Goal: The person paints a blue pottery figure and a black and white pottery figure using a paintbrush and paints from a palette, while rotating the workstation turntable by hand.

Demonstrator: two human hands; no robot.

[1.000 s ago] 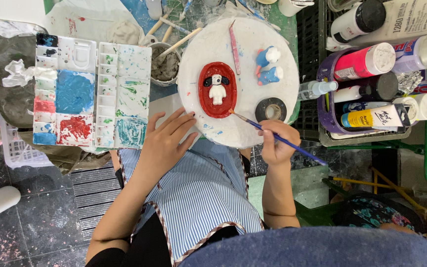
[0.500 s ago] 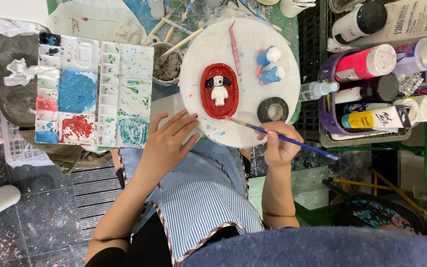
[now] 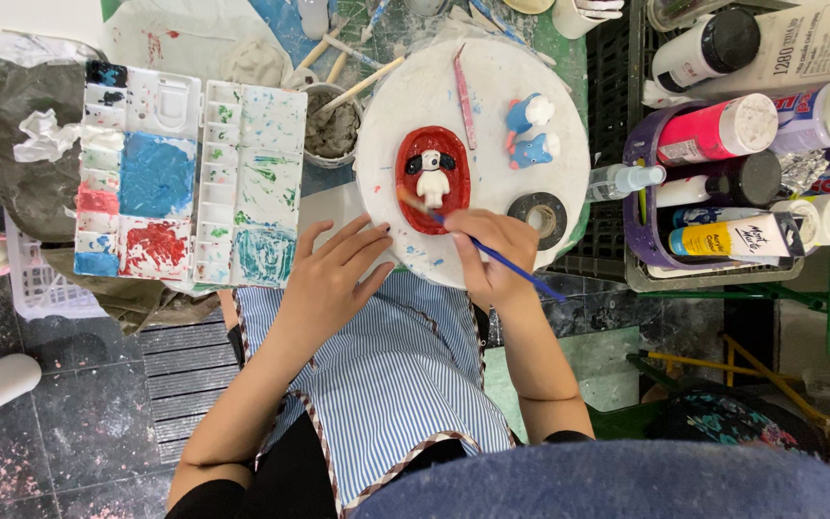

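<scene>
A person's right hand (image 3: 494,252) is pinching a blue-handled paintbrush (image 3: 477,247), its fingers closed round the shaft, and is touching the bristles to the red oval dish (image 3: 431,179) holding a small white dog figure (image 3: 431,173). The dish is lying at eleven o'clock from those fingers, its long axis running twelve to six. The left hand (image 3: 330,279) is resting open, fingers spread, on the round white board (image 3: 415,96) at seven o'clock, farther off than the right. A paint palette (image 3: 189,178) is sitting at nine.
</scene>
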